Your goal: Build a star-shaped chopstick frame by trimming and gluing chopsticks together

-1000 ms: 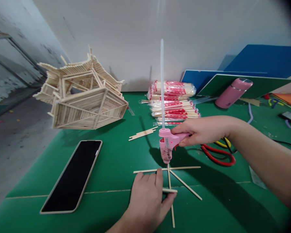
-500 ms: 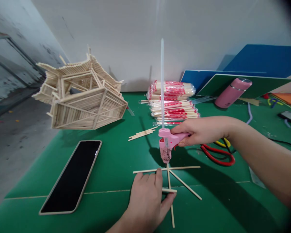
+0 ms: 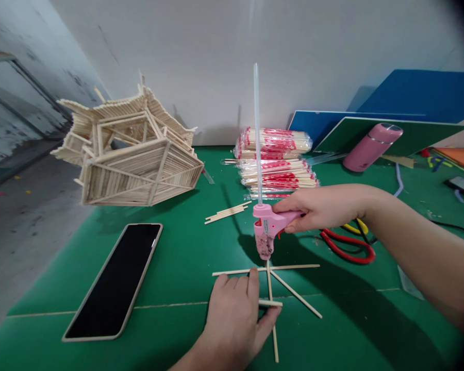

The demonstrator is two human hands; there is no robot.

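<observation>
In my right hand [image 3: 313, 208] is a pink hot glue gun [image 3: 266, 232], nozzle down, with a long clear glue stick [image 3: 258, 134] standing out of its top. The nozzle is right over the spot where several wooden sticks meet: one crosswise stick [image 3: 297, 267], one slanting stick [image 3: 296, 293] and one pointing toward me [image 3: 275, 340]. My left hand [image 3: 234, 314] presses its index fingertip on the crosswise stick. Its thumb rests against the end of another short stick [image 3: 272, 303], whose other end is hidden under the hand.
A wooden stick model [image 3: 139, 170] stands at the back left, above a phone [image 3: 114, 283]. Loose sticks [image 3: 226, 213] lie before plastic-wrapped stick bundles [image 3: 276, 165]. To the right are red-handled pliers [image 3: 348, 252], a pink flask [image 3: 373, 148] and coloured boards [image 3: 390, 134].
The top of the glue stick has tipped very slightly to the left. Both hands and the wooden sticks stay practically in place.
</observation>
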